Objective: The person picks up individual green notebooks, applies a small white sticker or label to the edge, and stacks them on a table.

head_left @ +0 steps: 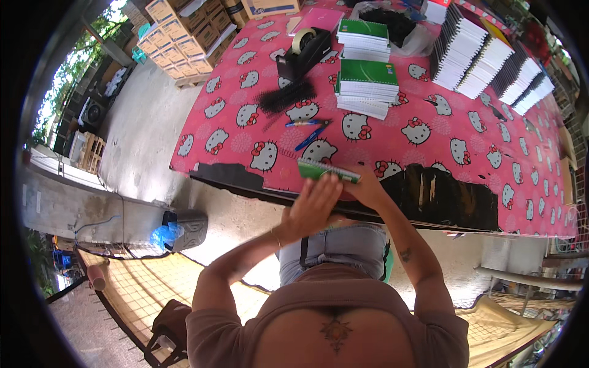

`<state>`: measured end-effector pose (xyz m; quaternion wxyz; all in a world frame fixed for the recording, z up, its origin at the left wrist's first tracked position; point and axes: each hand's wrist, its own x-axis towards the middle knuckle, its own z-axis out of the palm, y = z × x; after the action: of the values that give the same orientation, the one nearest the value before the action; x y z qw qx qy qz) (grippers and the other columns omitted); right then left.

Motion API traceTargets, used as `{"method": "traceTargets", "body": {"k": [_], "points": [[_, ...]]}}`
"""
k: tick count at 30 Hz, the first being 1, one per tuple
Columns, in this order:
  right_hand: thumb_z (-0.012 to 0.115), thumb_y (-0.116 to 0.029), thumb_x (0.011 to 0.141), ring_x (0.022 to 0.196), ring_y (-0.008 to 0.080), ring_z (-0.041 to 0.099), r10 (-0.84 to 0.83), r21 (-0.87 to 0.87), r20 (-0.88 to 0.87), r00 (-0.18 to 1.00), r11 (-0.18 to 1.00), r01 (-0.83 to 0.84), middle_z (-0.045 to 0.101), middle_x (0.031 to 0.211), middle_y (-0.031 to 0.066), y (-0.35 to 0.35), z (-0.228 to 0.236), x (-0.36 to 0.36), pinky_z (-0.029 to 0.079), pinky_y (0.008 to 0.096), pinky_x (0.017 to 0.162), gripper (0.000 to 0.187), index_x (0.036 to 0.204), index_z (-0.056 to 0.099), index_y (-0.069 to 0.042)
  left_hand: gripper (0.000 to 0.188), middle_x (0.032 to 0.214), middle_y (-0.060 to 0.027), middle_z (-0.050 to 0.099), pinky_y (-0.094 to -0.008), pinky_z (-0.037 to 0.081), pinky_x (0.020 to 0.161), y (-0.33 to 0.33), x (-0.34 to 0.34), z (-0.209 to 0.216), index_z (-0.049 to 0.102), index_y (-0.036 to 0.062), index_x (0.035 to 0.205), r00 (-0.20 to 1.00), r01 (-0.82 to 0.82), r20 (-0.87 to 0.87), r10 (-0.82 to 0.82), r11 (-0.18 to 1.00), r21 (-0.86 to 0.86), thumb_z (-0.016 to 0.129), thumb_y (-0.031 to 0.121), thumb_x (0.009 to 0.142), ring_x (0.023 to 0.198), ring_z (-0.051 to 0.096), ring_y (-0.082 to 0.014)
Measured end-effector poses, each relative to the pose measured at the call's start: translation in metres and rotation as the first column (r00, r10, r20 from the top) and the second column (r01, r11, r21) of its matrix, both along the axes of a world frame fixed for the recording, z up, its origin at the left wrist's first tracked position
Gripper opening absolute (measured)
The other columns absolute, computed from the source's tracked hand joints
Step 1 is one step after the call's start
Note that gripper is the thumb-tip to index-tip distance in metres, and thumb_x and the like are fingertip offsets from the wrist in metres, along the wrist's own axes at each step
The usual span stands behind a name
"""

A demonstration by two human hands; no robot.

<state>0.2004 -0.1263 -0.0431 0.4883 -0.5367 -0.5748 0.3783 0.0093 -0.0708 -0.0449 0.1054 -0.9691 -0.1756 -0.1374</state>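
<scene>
A small green-covered notebook [311,169] is held tilted over the table's near edge. Its right end is in my right hand [367,186], closed around it. My left hand [316,203] lies against the notebook's near side with fingers stretched out, slightly blurred. A thin wire coil [288,153] seems to stick out past the notebook's left end. Beyond my hands lie blue-handled pliers [311,136] and a blue pen-like tool [304,123]. Farther up is a heap of loose black binding coils [285,98].
Green notebooks stand in two stacks, a near one [368,86] and a far one [363,38]. A black tape dispenser [304,55] sits left of them. White spiral-bound stacks [463,52] fill the far right. A clear bag [392,27] holds black coils. Boxes [184,37] rise beyond the table's left.
</scene>
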Motion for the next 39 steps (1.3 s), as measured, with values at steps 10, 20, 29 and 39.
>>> {"method": "traceTargets", "body": {"k": [10, 20, 29, 39], "points": [[0.065, -0.007, 0.085, 0.071, 0.0173, 0.065, -0.054, -0.015, 0.048, 0.997, 0.998, 0.055, 0.071, 0.083, 0.017, 0.0, -0.006, -0.005, 0.052, 0.0326, 0.069, 0.035, 0.119, 0.067, -0.002, 0.092, 0.147, -0.0268, 0.04, -0.0619, 0.023, 0.112, -0.014, 0.011, 0.011, 0.042, -0.0058, 0.138, 0.984, 0.118, 0.13, -0.12, 0.993, 0.023, 0.06, 0.063, 0.08, 0.137, 0.037, -0.0421], [0.069, -0.013, 0.083, 0.08, 0.0298, 0.071, -0.021, -0.041, 0.041, 0.999, 0.999, 0.023, 0.071, 0.09, 0.0204, 0.002, 0.001, -0.001, 0.052, 0.0372, 0.07, 0.032, 0.111, 0.067, 0.0, 0.078, 0.155, -0.0253, 0.031, -0.0603, 0.018, 0.114, -0.004, 0.026, 0.035, 0.035, -0.0066, 0.146, 0.998, -0.002, 0.056, 0.015, 0.972, -0.234, 0.056, 0.046, 0.093, 0.145, 0.028, -0.04], [0.074, -0.011, 0.082, 0.084, 0.0281, 0.071, -0.139, 0.21, 0.172, 0.975, 0.972, 0.102, 0.072, 0.095, 0.0176, -0.013, 0.027, 0.009, 0.054, 0.034, 0.074, 0.029, 0.107, 0.069, 0.001, 0.034, 0.114, -0.0069, 0.067, -0.0576, 0.02, 0.115, 0.017, 0.025, 0.053, 0.064, 0.0067, 0.121, 0.943, 0.121, 0.33, -0.026, 0.955, -0.269, 0.064, 0.025, 0.092, 0.112, 0.062, -0.0254], [0.071, -0.004, 0.086, 0.071, 0.0101, 0.061, 0.039, 0.027, 0.085, 0.996, 0.999, -0.042, 0.068, 0.087, 0.0058, -0.019, 0.045, 0.046, 0.049, 0.0255, 0.064, 0.015, 0.101, 0.069, -0.001, 0.019, 0.096, -0.0032, 0.069, -0.0462, 0.039, 0.102, 0.016, 0.03, 0.054, 0.068, 0.0095, 0.102, 0.886, 0.18, 0.462, -0.028, 0.941, -0.288, 0.071, 0.017, 0.085, 0.091, 0.065, -0.0229]]}}
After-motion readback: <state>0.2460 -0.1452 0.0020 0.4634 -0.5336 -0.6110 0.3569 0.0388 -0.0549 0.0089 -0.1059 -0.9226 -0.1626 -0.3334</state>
